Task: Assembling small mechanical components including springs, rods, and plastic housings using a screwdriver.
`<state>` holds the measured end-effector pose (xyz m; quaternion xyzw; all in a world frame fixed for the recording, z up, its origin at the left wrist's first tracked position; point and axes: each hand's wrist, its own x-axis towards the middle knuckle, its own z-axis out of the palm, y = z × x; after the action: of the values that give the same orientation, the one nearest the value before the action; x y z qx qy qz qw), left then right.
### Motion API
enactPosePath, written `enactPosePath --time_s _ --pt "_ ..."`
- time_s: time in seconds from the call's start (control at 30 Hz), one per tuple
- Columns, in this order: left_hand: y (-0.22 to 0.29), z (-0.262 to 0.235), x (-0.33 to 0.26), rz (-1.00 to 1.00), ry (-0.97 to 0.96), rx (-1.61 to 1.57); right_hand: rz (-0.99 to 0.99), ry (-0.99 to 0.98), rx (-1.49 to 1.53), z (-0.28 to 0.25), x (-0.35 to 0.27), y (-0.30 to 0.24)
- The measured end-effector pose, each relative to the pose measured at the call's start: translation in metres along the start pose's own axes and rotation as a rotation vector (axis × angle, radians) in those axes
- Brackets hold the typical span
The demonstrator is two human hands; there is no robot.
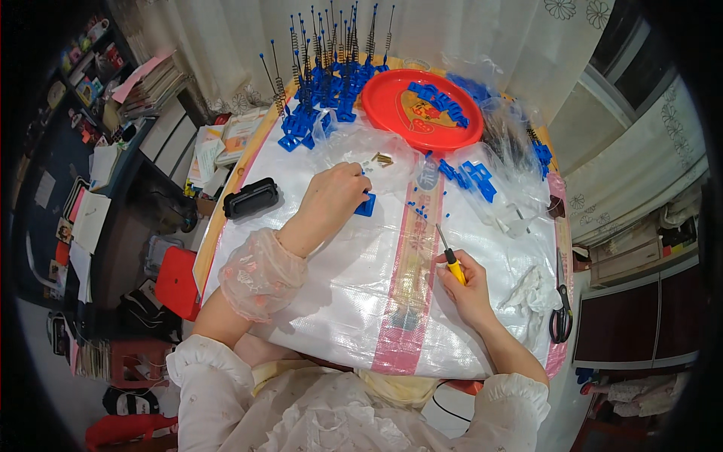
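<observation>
My left hand (329,202) bends over the white-covered table with its fingers closed on a blue plastic part (367,205); the fingers hide much of that part. In my right hand (470,291) is a screwdriver (454,267) with a yellow and black handle, its thin shaft slanting up and to the left. Just beyond the left hand, a few brass-coloured pins or screws (383,159) lie on a clear plastic bag (339,147). Several tiny blue pieces (422,212) are scattered between the two hands.
Blue bases with upright black springs (324,87) crowd the far edge. Beside them stands a red tray (380,113) holding blue parts. More blue parts (477,179) lie by plastic bags at right. A black case (251,198), crumpled tissue (532,294) and scissors (561,316) line the sides.
</observation>
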<state>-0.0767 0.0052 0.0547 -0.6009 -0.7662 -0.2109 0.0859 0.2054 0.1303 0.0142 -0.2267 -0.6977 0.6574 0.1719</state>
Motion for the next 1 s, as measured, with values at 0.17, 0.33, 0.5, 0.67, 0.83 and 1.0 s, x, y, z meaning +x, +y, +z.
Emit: enactPosePath --time_s 0.17,0.33,0.5,0.67,0.83,1.0 --pt "0.002 0.001 0.0 -0.007 0.008 -0.013 -0.007 -0.002 0.0 0.0 0.0 0.001" --pt "0.008 -0.039 -0.002 -0.072 0.213 -0.254 -0.004 -0.001 0.001 -0.001 0.0 0.002" --pt "0.026 -0.083 -0.036 -0.14 0.223 -0.425 0.009 0.013 0.0 -0.001 -0.001 0.0" --pt "0.035 -0.073 -0.095 -0.173 0.061 -0.424 -0.1 0.169 -0.393 -0.003 -0.004 -0.017" --pt "0.046 -0.061 -0.116 -0.227 -0.017 -0.506 -0.215 0.373 -0.959 -0.019 0.001 -0.04" --pt "0.055 -0.06 -0.111 -0.173 -0.02 -0.511 -0.17 0.371 -1.165 -0.033 0.004 -0.029"
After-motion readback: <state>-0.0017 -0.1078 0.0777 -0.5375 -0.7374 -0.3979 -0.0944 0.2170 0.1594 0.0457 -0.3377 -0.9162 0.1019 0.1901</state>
